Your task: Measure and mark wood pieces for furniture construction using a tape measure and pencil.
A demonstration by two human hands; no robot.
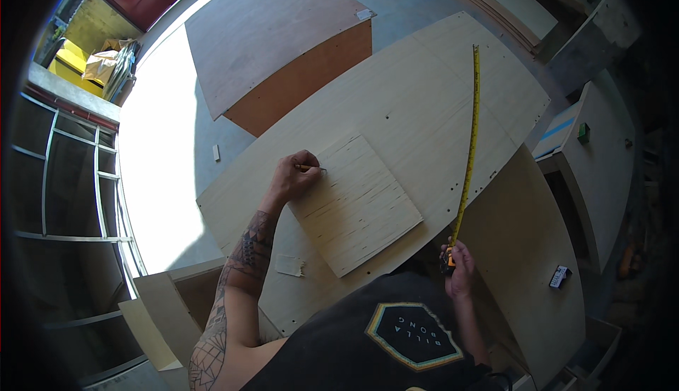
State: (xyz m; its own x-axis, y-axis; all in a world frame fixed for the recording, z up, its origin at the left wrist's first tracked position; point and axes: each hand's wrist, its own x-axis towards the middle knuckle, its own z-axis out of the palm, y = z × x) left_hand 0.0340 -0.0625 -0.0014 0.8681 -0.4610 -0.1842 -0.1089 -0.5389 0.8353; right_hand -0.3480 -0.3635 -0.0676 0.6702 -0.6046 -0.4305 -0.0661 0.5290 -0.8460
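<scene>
My left hand (298,176) is closed round a thin yellow pencil (304,168), its tip at the upper left part of a small plywood board (364,210). That board lies flat on a large pale plywood sheet (424,101). Beyond the sheet's near right edge, my right hand (461,271) grips a tape measure (450,259) by its black and orange case. The yellow blade (468,143) is drawn out a long way, running away from me over the sheet with its end free. A torn scrap (290,266) rests beside the board's near left corner.
A large box-shaped wooden piece (283,44) stands beyond the sheet. To the right are a brown panel (527,249) with a small box (560,276) on it, and a pale cabinet (601,157) carrying a small green box (583,133). Metal-framed panels (74,179) line the left.
</scene>
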